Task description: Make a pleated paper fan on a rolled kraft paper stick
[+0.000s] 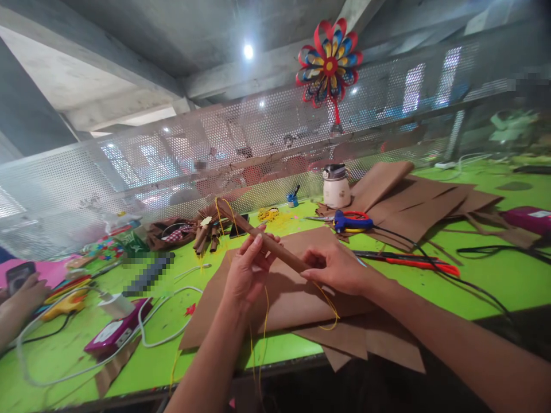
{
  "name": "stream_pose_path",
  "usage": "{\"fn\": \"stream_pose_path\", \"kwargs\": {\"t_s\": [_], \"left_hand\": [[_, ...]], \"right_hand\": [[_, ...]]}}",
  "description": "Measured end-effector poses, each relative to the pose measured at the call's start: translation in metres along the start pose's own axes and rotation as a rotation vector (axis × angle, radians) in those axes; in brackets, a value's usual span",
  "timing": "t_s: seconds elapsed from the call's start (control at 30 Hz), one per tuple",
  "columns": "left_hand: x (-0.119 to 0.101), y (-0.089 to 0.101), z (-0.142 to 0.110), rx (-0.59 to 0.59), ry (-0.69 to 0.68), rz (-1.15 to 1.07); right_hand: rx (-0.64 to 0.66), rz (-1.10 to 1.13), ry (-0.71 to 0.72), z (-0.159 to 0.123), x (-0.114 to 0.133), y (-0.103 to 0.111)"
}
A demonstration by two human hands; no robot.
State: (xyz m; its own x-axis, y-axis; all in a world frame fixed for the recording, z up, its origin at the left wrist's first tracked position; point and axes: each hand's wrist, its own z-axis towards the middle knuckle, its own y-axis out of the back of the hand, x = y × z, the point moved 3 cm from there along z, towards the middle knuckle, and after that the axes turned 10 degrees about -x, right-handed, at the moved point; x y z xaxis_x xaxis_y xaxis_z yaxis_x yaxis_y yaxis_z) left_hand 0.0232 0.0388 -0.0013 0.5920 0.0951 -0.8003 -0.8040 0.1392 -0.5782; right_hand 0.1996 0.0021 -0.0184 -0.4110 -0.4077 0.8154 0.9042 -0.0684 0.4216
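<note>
A rolled brown paper tube (279,252) slants across the middle of the head view, held above the table. My left hand (253,261) is wrapped round its middle. My right hand (329,265) pinches its lower right end, where a yellow string (330,312) loops out. More yellow string hangs from the upper end and below my left hand. Under both hands lie large sheets of brown paper (224,312), stacked and overhanging the front edge. Blue-handled scissors (350,221) and a red-and-black tool (413,261) lie just beyond my right hand.
On the green table (172,321) stand a white bottle (336,189) and a small blue jar (292,199). More brown paper (408,201) is piled at right. A purple power strip (118,330) with white cables lies at left. Another person's hand (26,292) holds a phone (20,275).
</note>
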Motion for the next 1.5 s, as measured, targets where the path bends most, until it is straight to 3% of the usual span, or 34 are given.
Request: {"fn": "stream_pose_path", "kwargs": {"t_s": [0.47, 0.7, 0.97, 1.5], "left_hand": [[-0.002, -0.001, -0.001, 0.013, 0.010, 0.023], [-0.003, -0.002, -0.001, 0.054, 0.011, 0.023], [-0.003, 0.004, 0.002, 0.080, 0.020, 0.016], [0.011, -0.005, -0.001, 0.045, 0.125, 0.074]], "right_hand": [[0.007, -0.012, -0.002, 0.000, -0.006, -0.001], [-0.075, -0.165, 0.111, -0.004, 0.002, 0.002], [-0.046, -0.150, 0.184, -0.009, 0.003, -0.002], [-0.047, -0.272, 0.103, -0.016, 0.005, -0.010]]}}
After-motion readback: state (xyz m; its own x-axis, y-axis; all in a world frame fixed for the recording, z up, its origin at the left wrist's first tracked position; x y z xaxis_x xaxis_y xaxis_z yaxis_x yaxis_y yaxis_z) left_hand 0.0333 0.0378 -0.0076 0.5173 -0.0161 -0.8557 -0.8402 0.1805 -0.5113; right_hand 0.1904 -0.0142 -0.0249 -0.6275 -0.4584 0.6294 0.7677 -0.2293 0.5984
